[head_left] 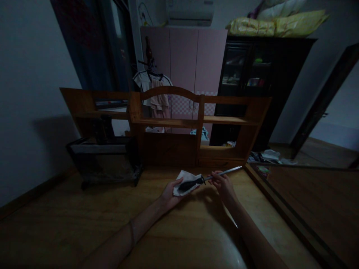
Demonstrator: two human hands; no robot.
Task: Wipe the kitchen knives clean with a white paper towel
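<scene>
Above the wooden desktop (168, 235), before the wooden shelf unit (165, 121), seen from the head: cradling a black handle (190, 184) on white paper (183, 174) with the left hand (170, 193), palm up, thumb closed over the paper's edge. Pinching the attached metal rod (231, 170) just beyond the guard with the right hand (221, 184), fingertips drawn together. Probably wiping or wrapping the handle; impossible to tell which. Likely to call next for a steady pinch on the rod while folding the paper round the handle.
</scene>
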